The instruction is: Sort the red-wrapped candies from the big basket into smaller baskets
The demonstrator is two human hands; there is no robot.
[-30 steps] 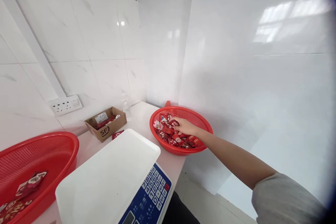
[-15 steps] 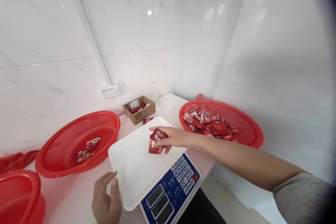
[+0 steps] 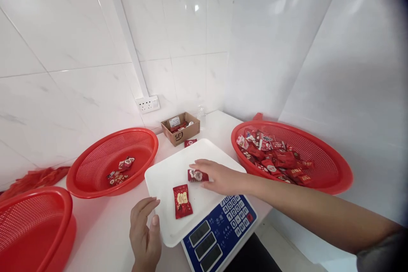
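A white weighing pan [image 3: 165, 216] tops a blue-faced electronic scale [image 3: 219, 231] in front of me. One red packet [image 3: 182, 201] lies flat on the pan. My right hand [image 3: 219, 176] hovers low over the pan, fingers spread, touching a second red packet [image 3: 196, 175]. My left hand [image 3: 145, 236] rests on the counter at the pan's left edge, fingers loosely curled and apart, holding nothing. To the right, a red basket [image 3: 331, 182] holds several red packets [image 3: 274, 159].
A red basket [image 3: 89, 178] with a few packets sits left of the scale; another red basket [image 3: 47, 204] is at the near left. A small cardboard box [image 3: 180, 128], a loose packet [image 3: 190, 143] and a wall socket [image 3: 148, 104] lie behind. Tiled walls close the corner.
My right hand left the right basket with packets and brought them over the scale pan; one packet now lies released on the pan. My left hand came into view beside the pan.
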